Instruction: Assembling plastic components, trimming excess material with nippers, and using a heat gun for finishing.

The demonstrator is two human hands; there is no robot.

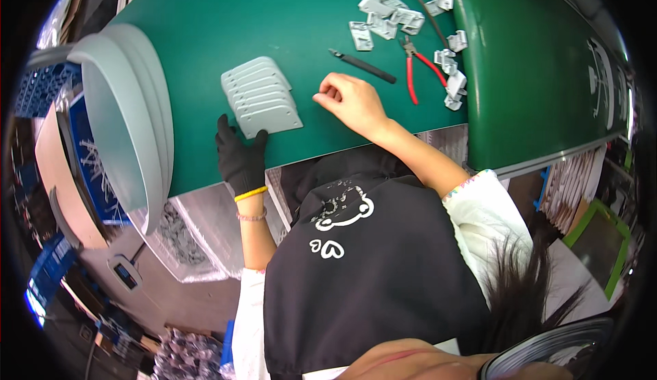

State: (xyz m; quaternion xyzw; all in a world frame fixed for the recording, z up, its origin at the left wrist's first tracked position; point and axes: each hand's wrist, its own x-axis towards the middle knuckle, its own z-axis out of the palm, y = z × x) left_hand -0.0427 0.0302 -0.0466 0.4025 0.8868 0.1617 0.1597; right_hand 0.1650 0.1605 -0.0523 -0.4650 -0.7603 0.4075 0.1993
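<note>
On the green tabletop lies an overlapping row of light grey plates (262,99) with rounded corners and small holes along their edges. My left hand (241,158), in a black glove, is at the near left corner of the nearest plate, fingers and thumb apart; whether it touches the plate I cannot tell. My bare right hand (354,104) rests to the right of the plates, its fingers curled in and nothing visible in them. Beyond it lies a black-handled tool (363,65) with a metal tip. Red-handled cutting pliers (412,69) lie open farther right.
Several small grey-white brackets (383,9) lie at the far right, beside a thin rod (426,12). A raised green surface (527,72) borders the table on the right. Large curved translucent panels (126,120) stand at the left. A bin of small grey parts (181,233) sits below.
</note>
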